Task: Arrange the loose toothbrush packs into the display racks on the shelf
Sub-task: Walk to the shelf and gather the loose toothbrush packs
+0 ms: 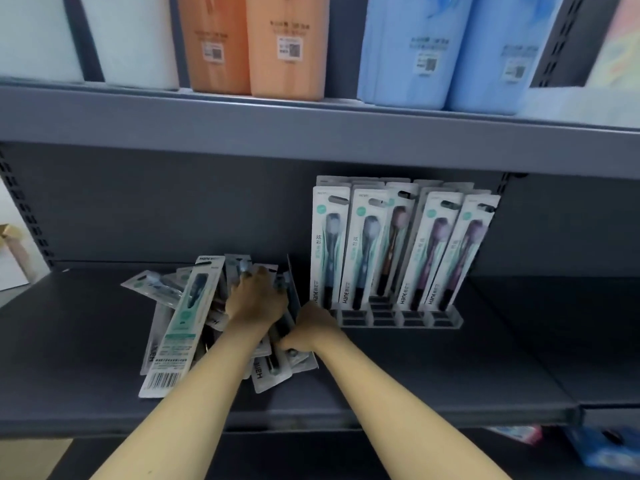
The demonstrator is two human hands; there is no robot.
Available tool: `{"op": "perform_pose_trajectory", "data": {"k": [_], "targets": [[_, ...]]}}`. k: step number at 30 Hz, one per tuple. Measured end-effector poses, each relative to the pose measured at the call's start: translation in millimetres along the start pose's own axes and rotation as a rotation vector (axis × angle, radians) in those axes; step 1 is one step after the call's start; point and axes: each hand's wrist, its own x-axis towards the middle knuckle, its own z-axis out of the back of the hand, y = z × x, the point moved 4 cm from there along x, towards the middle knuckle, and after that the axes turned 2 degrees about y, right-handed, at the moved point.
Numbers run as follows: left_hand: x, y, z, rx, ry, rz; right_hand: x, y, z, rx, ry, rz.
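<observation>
So, left to right: most of the left half of the dark grey shelf (86, 358) is just bare board, and then you hit the heap of loose toothbrush packs (180, 327), lying flat and crisscrossed on top of each other, some face up, one long one showing its barcode toward the front edge. Both hands are buried in that heap. The left hand (254, 299) is palm down on the back of the pile with the fingers curled around a few packs that stand up on edge, so it looks like it's gathering a bunch rather than one. The right hand (311, 330) sits just beside it at the pile's right edge, fingers curled in on the lower end of a pack or two; honestly can't tell exactly how many it's pinching, it's blurry there. Right next to that is the clear display rack (446, 318), with upright packs (401, 244) standing in rows, several deep at the back, leaning a bit at the right end. The front slots look empty, so there's room. My read: roughly halfway or a little past. A decent batch is already racked, but a good dozen-ish packs are left in the heap, and nothing is mid-transfer yet.
</observation>
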Motion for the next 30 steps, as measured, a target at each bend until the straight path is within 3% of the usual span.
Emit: {"op": "perform_pose_trajectory", "data": {"k": [7, 16, 24, 30], "targets": [[11.1, 12.6, -4.6, -0.117, 0.045, -0.046, -0.9, 7.6, 2.7, 0.02, -0.021, -0.038], [17.3, 23.9, -0.8, -0.12, 0.053, -0.092, -21.7, 10.5, 18.6, 0.003, -0.219, -0.054], [18.8, 19.3, 2.9, -0.108, -0.011, -0.156, -37.8, 31.3, 37.2, -0.286, -0.467, 0.054], [12.8, 20.5, -2.7, -0.053, -0.143, -0.144, -43.4, 36.1, 36.3, -0.304, -0.478, 0.071]]}}
